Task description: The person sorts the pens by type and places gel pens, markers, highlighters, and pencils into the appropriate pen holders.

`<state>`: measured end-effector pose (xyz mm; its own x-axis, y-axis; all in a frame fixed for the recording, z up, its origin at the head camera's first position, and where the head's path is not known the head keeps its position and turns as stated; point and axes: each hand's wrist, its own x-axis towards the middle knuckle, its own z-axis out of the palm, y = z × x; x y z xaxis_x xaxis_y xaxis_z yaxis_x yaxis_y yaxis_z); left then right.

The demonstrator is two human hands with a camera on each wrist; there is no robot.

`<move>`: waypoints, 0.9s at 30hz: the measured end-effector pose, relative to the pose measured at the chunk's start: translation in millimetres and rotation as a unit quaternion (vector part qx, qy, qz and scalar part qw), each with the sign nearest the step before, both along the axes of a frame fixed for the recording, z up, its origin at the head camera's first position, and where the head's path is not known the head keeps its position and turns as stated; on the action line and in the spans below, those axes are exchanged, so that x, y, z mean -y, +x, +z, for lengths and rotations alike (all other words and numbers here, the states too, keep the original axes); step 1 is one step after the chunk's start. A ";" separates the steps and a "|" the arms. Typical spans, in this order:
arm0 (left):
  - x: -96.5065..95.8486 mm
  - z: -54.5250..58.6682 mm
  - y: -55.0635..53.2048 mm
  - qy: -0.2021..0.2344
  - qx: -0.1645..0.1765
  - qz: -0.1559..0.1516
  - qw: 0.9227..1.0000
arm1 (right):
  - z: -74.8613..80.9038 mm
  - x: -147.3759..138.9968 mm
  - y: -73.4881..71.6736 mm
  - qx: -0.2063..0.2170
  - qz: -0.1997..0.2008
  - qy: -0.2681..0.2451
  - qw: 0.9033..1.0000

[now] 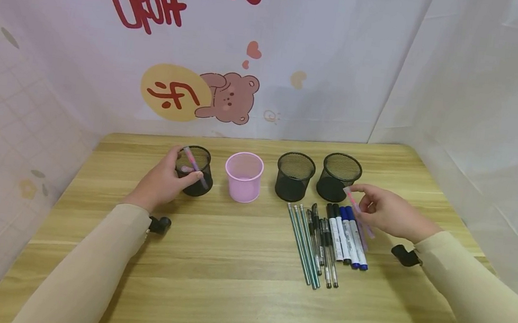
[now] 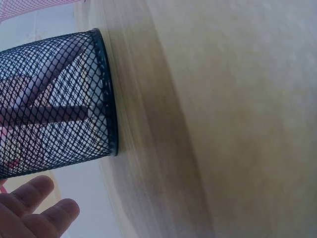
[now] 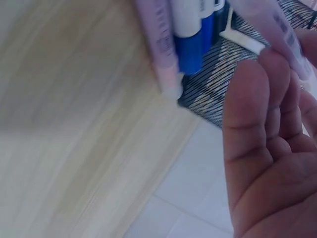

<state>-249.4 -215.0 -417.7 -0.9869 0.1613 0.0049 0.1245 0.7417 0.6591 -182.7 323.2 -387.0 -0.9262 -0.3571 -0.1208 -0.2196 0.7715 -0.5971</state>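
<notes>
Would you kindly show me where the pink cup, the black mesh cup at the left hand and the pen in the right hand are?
Pink cup [image 1: 243, 188]: head view, front wall.
Black mesh cup [image 2: 67, 89]: left wrist view, mesh side wall.
Pen [image 3: 270, 27]: right wrist view, barrel.

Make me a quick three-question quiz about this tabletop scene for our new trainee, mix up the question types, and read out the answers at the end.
1. Count: how many cups stand on the table?
2. True or false: the right hand holds a blue-capped marker.
3. Multiple choice: which cup is nearest the left hand? A, the pink cup; B, the leftmost black cup; C, the rightmost black cup.

Key:
1. Four: three black and one pink.
2. False; it pinches a pink-and-purple pen.
3. B.
</notes>
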 end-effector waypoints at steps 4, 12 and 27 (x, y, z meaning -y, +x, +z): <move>0.0 -0.6 0.2 -0.003 -0.001 0.001 1.000 | 4.2 8.5 0.7 -0.010 0.002 -0.013 1.000; -0.5 0.2 0.6 -0.009 0.002 0.004 1.000 | 11.4 30.1 -0.8 -0.016 0.003 -0.048 0.999; -0.2 1.2 1.1 -0.007 0.003 0.005 1.000 | 16.2 64.8 -9.9 -0.024 0.023 -0.095 0.995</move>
